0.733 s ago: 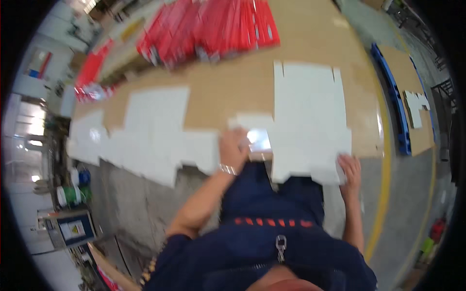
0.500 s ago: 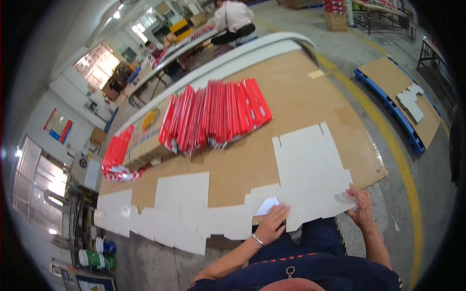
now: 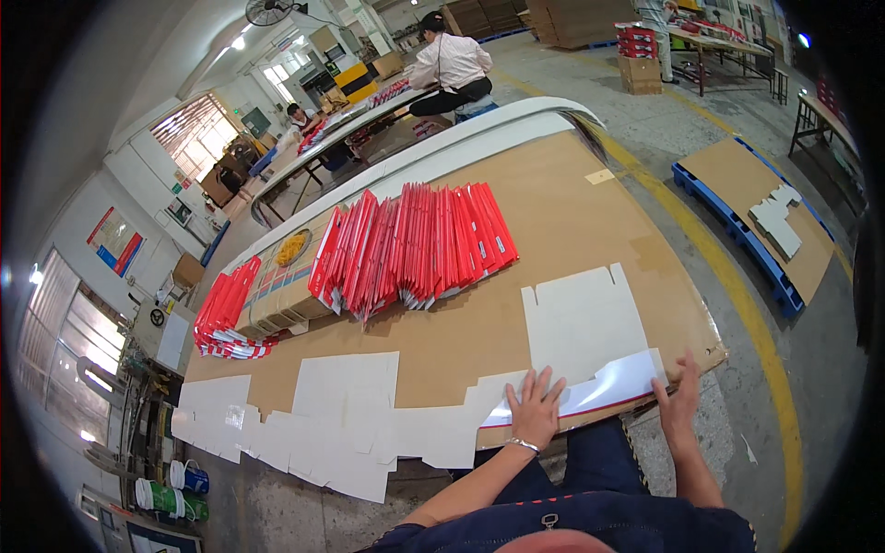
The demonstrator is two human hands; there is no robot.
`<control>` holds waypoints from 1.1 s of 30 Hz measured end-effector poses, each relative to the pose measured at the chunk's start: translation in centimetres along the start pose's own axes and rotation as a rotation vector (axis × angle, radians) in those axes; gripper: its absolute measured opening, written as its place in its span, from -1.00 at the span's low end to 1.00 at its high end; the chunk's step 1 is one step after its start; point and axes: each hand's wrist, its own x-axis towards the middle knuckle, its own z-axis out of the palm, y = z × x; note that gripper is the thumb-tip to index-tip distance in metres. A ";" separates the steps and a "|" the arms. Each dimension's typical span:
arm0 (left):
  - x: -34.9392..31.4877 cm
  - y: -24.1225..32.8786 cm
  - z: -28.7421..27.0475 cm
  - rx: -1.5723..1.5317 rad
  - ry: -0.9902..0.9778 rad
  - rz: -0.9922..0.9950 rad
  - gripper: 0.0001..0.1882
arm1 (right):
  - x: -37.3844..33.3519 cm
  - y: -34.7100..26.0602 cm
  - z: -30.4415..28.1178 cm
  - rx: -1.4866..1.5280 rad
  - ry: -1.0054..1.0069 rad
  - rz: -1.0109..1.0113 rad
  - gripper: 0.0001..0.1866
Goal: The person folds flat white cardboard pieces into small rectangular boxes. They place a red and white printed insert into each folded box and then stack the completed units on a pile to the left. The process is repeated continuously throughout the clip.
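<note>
Glossy flap [image 3: 601,386] now folded wider, left hand [image 3: 536,410] atop, poster [image 3: 114,241] print illegible

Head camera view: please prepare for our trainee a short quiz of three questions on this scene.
1. True or false: the bare left hand touches the glossy white red-edged strip.
2. Where does the blue rectangular pallet lie? (a) against a wall (b) on the grey floor at right (c) on shelves
3. What forms a fanned row on the brown-topped table?
Key: 1. True. 2. b. 3. Shiny red flat packets.
</note>
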 end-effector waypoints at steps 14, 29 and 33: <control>-0.4 6.6 -1.8 -0.362 -0.209 0.295 0.11 | -9.4 -3.8 3.9 1.005 -0.357 0.944 -0.73; -0.5 2.7 -3.3 -0.491 -0.645 0.135 0.06 | -1.4 -6.8 5.3 -0.128 -0.455 -0.736 -0.51; -6.0 -0.4 -5.1 -0.380 -0.441 0.176 0.07 | 0.4 -4.5 6.0 -0.160 -0.547 -0.700 -0.50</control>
